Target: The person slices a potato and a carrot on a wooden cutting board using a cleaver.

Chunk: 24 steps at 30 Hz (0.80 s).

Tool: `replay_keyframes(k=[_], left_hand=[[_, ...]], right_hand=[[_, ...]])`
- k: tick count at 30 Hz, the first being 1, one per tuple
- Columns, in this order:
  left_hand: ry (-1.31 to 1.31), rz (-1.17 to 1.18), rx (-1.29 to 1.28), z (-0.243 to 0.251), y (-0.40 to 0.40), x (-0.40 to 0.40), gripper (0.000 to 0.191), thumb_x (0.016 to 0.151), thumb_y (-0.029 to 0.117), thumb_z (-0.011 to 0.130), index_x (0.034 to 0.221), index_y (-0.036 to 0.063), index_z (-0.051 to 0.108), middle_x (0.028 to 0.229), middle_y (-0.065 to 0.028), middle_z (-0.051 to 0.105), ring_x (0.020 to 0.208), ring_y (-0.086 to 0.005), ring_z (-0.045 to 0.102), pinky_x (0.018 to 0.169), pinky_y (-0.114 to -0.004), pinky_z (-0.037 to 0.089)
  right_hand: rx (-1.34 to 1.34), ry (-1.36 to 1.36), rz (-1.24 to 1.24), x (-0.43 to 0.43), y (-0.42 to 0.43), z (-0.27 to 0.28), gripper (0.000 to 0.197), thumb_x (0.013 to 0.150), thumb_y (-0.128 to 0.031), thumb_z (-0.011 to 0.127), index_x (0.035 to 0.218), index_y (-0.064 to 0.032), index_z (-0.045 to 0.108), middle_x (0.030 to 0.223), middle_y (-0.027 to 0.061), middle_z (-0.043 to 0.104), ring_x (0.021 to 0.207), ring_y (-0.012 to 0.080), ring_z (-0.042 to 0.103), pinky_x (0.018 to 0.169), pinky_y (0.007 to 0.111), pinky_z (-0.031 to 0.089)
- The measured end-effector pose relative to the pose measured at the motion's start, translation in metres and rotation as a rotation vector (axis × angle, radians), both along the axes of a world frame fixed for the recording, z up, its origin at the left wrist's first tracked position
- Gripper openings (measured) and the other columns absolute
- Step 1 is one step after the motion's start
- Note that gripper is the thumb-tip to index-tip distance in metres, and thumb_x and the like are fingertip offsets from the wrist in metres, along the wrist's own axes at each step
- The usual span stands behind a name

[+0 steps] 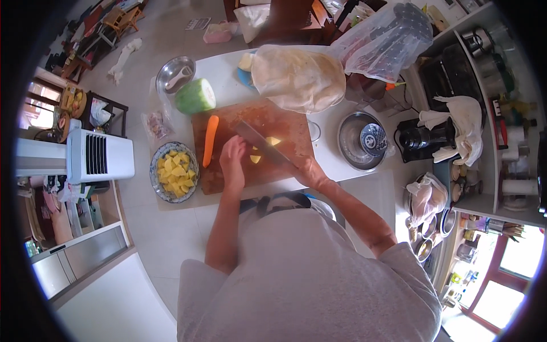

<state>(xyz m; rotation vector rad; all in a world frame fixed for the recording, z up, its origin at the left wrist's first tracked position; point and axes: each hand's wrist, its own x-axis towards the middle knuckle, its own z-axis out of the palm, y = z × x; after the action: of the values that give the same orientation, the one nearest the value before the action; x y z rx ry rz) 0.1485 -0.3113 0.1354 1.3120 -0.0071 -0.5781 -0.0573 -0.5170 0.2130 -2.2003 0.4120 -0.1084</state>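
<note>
My right hand is closed on the handle of a kitchen knife, whose wide blade slants up and left over a wooden cutting board. Close to the blade's left side is my left hand, its fingers bent; whether they touch the blade or hold anything cannot be told. A few yellow potato pieces lie by the blade, partly hidden by it. Left of my left hand a peeled carrot rests lengthwise on the board. A patterned bowl of cut potato chunks stands left of the board.
A cut green melon or gourd lies at the board's upper left corner, beside a metal bowl holding a peeler. A large translucent bag overhangs the board's far edge. A metal basin stands at the right.
</note>
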Motion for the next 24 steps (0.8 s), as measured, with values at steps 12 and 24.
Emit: replay_keyframes(k=[12,24], left_hand=[[0.420,-0.160,-0.260,0.019,-0.019,0.020,0.064,0.124,0.059,0.056,0.138,0.0015,0.081,0.131,-0.0166,0.080,0.126,-0.0310,0.075,0.117,-0.045,0.061],[-0.653,-0.553,0.771,0.011,-0.049,-0.009,0.080,0.081,0.004,0.103,0.154,0.0042,0.068,0.144,-0.0245,0.062,0.132,-0.0439,0.071,0.114,-0.046,0.061]], right_hand=[[0.679,0.111,-0.226,-0.017,-0.046,-0.030,0.039,0.125,-0.030,0.071,0.099,-0.0015,0.078,0.068,0.0037,0.067,0.055,0.0131,0.062,0.056,0.033,0.052],[0.654,0.435,-0.277,-0.056,-0.042,-0.053,0.040,0.117,-0.034,0.075,0.094,-0.0009,0.075,0.073,0.0043,0.068,0.057,0.0152,0.064,0.057,0.036,0.054]])
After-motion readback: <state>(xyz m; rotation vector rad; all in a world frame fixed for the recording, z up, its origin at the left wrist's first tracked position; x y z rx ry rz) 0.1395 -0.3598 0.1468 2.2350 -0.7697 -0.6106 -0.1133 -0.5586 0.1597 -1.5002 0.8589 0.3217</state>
